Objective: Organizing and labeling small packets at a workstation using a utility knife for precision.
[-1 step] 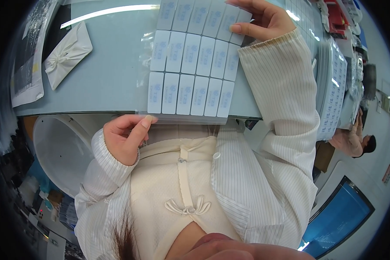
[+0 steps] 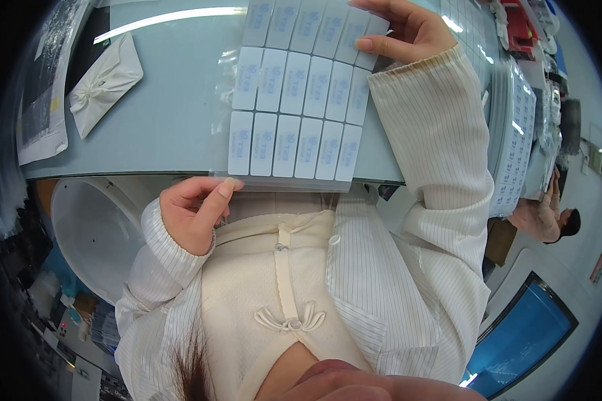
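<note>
Label sheet (image 2: 296, 87) sits over the counter (image 2: 167, 100), near edge overhanging. Looks light, bendy, probably slick. Hands apart: right hand (image 2: 408, 33) pinches upper right edge, left hand (image 2: 194, 214) near left corner. Best grip: clear margin (image 2: 221, 137); individual labels (image 2: 241, 144) might crease or lift.

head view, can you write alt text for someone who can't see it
A person's left hand pinches the near left corner of a clear-edged sheet of white labels with pale blue print, while the right hand touches its far right side. The sheet overhangs a glass-topped table, with a gathered white packet to the left.
</note>
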Action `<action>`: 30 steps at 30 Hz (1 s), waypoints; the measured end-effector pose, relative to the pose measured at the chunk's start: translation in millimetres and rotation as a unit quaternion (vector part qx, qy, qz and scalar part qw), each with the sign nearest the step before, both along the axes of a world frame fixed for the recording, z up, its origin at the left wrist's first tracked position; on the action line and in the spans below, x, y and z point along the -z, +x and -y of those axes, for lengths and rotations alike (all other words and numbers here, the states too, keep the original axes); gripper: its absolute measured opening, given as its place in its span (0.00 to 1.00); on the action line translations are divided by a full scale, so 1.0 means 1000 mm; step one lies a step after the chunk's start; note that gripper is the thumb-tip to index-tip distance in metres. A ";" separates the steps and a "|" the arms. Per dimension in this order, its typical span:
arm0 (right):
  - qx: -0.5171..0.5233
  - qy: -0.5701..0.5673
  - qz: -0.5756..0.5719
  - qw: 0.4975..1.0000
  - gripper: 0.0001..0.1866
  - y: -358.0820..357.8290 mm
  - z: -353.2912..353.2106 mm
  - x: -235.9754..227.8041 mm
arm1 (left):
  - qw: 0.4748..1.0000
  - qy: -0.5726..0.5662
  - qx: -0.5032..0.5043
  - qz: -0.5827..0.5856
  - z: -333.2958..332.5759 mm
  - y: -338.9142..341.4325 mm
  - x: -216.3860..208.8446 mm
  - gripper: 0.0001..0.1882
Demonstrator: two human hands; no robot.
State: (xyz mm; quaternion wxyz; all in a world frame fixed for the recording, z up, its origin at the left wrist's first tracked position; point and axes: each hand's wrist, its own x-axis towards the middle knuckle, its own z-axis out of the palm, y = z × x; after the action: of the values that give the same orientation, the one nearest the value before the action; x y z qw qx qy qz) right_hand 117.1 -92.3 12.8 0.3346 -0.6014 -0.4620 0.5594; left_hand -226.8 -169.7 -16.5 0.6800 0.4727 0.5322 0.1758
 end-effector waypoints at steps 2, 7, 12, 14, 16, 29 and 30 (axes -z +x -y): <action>0.007 -0.005 0.004 1.000 0.27 0.001 -0.001 0.003 | 1.000 0.002 -0.001 0.002 0.000 0.001 0.000 0.10; -0.115 0.173 -0.073 0.975 0.28 -0.004 -0.005 0.006 | 1.000 0.013 -0.014 -0.001 0.001 0.004 0.000 0.10; -0.038 0.106 0.261 0.959 0.29 -0.007 0.007 -0.008 | 1.000 0.015 -0.014 -0.006 0.001 0.004 0.000 0.10; -0.013 0.133 0.273 0.953 0.28 -0.012 0.010 -0.007 | 1.000 0.013 -0.012 -0.005 0.002 0.003 0.001 0.10; 0.026 0.213 0.291 0.932 0.23 -0.015 0.013 -0.004 | 1.000 0.005 -0.022 0.001 0.002 0.003 0.001 0.10; 0.359 0.166 0.549 0.736 0.20 0.048 0.125 -0.007 | 0.999 0.025 -0.015 0.028 0.001 -0.001 0.012 0.11; 0.367 0.104 0.583 0.718 0.18 0.053 0.129 -0.002 | 0.999 0.028 -0.016 0.028 0.001 -0.002 0.013 0.11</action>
State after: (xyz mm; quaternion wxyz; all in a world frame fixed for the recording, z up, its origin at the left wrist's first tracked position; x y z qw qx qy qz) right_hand 169.7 -220.8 14.8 0.2392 -0.8922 -0.3639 -0.1200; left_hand -228.4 -170.9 -29.6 0.6786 0.4776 0.5151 0.2145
